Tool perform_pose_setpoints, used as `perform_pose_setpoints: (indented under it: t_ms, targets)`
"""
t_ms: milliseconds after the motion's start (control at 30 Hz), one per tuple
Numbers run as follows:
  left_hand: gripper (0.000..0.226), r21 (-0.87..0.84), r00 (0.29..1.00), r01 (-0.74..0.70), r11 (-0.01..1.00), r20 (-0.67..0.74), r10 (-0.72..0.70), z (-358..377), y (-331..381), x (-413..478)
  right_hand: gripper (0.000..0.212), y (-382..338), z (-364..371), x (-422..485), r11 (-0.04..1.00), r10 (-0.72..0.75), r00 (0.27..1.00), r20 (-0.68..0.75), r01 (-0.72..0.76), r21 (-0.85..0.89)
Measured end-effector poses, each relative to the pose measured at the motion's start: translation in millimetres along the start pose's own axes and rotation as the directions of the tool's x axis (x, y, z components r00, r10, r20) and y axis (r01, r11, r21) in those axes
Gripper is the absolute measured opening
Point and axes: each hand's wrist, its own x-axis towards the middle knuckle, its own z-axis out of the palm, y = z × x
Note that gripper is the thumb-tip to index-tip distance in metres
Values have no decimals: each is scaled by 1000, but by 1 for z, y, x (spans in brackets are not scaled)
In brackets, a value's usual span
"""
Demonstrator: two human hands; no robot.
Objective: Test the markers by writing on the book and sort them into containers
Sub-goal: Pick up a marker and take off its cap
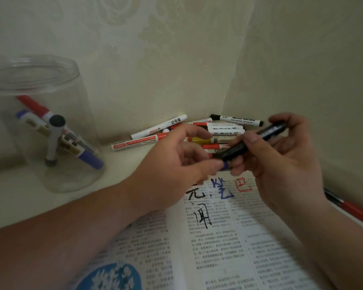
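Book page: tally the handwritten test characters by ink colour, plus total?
black characters: 2 (the upper one is partly behind the left hand)
blue character: 1
red character: 1
Total: 4, all on the open book

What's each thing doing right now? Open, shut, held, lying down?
Clear plastic jar: upright, lidless, markers inside.
Black marker with blue end: held by both hands.
Left hand: pinches its blue end.
Right hand: grips its barrel.
Printed book: open, written on.
Loose marker pile: lying in the corner.
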Motion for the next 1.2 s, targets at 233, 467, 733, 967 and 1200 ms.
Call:
perform_pose_setpoints:
  t_ms: [233, 467, 733, 967, 1200]
  targets:
    - [22, -200, 993, 68, 977, -79, -85, -12, 1, 4, 12, -1, -11, -2, 872, 268, 943, 199, -149, -466]
    - [25, 81, 987, -39, 996, -153, 51, -8, -3, 1, 27, 10, -6, -10, 570, -81, 833, 547, 489, -661]
    - [24, 73, 992, 23, 997, -125, -14, -5, -2, 0, 11, -2, 2, -6, 820, 559, 775, 296, -463, -335]
    - [7, -177, 954, -27, 984, -298, -27, -13, -6, 9, 28, 0, -12, 9, 918, 382, 906, 181, -395, 43]
    - [25, -274, 910, -100, 957, -413, -23, -17, -12, 13, 24, -6, 5, 4, 995, 92, 996, 13, -91, -27]
